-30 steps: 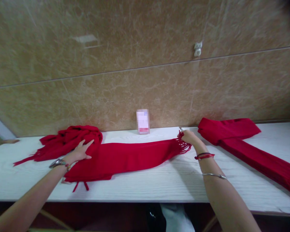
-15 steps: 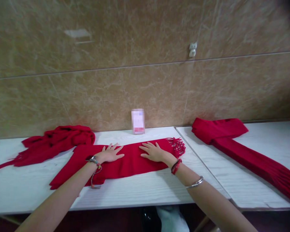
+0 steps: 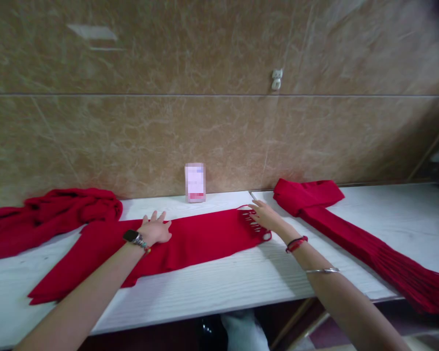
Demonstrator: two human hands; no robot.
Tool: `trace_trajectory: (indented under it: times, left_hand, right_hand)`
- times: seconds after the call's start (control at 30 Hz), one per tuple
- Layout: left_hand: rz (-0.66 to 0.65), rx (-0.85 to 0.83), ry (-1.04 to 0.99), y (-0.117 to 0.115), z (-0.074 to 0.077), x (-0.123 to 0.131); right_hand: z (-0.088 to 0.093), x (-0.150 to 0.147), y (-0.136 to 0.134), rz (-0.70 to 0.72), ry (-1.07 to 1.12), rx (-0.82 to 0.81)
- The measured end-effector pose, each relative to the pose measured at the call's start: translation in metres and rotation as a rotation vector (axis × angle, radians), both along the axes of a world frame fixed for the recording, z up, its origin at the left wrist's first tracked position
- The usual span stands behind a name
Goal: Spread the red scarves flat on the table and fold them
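A red scarf lies flattened across the white table in front of me, its left part angled toward the near edge. My left hand rests palm down on its middle-left part, fingers spread. At the scarf's right end, my right hand is over the fringe, fingers stretched out and partly touching the strands. A watch and a beaded bracelet are on my left wrist; a red band and a silver bangle are on my right arm.
A bunched red scarf lies at the left. Another red scarf, folded lengthwise and bent, lies at the right. A blurred pinkish upright box-like thing leans by the marbled wall. A small white cat-shaped fitting is on the wall.
My right hand has slid right along the scarf from its flat middle to the fringe. My left hand stays on the cloth. The camera view has shifted slightly to the right.
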State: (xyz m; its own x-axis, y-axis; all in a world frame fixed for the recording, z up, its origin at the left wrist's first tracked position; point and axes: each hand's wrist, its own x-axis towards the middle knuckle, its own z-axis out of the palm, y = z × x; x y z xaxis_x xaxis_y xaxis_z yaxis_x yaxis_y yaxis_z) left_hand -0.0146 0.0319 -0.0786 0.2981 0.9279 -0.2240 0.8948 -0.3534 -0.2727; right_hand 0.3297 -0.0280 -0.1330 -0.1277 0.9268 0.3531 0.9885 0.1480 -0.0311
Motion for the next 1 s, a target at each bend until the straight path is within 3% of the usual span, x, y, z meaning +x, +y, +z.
trace_trajectory:
  times: [0.1,0.23,0.33,0.4,0.53,0.63,0.77,0.83,0.93,1.0]
  left_hand:
    - [-0.185,0.139,-0.187,-0.006,-0.004,0.055]
    - [-0.407,0.073,-0.437,-0.014,-0.035,0.1]
    - [-0.479,0.051,-0.44,-0.014,-0.054,0.102]
    - [-0.484,0.057,-0.443,-0.012,-0.058,0.099]
    - [-0.475,0.043,-0.452,-0.01,-0.056,0.099]
    - [-0.473,0.045,-0.448,-0.011,-0.053,0.101]
    - [-0.476,0.048,-0.445,-0.012,-0.053,0.101]
    - [-0.479,0.055,-0.449,-0.012,-0.054,0.1]
    - [-0.487,0.063,-0.458,-0.011,-0.056,0.097]
    - [-0.49,0.056,-0.46,-0.011,-0.056,0.096]
  right_hand:
    - [0.017,-0.003,-0.008,0.157,0.168,0.017]
    - [0.022,-0.026,-0.014,0.393,0.126,-0.156]
    - [0.021,-0.025,-0.019,0.431,0.034,-0.213]
    - [0.022,-0.011,-0.024,0.391,-0.014,-0.261]
    - [0.028,0.03,-0.038,0.206,-0.104,-0.335]
    - [0.037,0.043,-0.041,0.154,-0.079,-0.264]
    - [0.043,0.017,-0.021,0.336,0.02,-0.065]
    - [0.04,-0.002,-0.005,0.378,-0.014,-0.064]
    - [0.031,-0.017,0.013,0.312,-0.084,-0.158]
    - [0.026,-0.013,0.018,0.223,-0.111,-0.215]
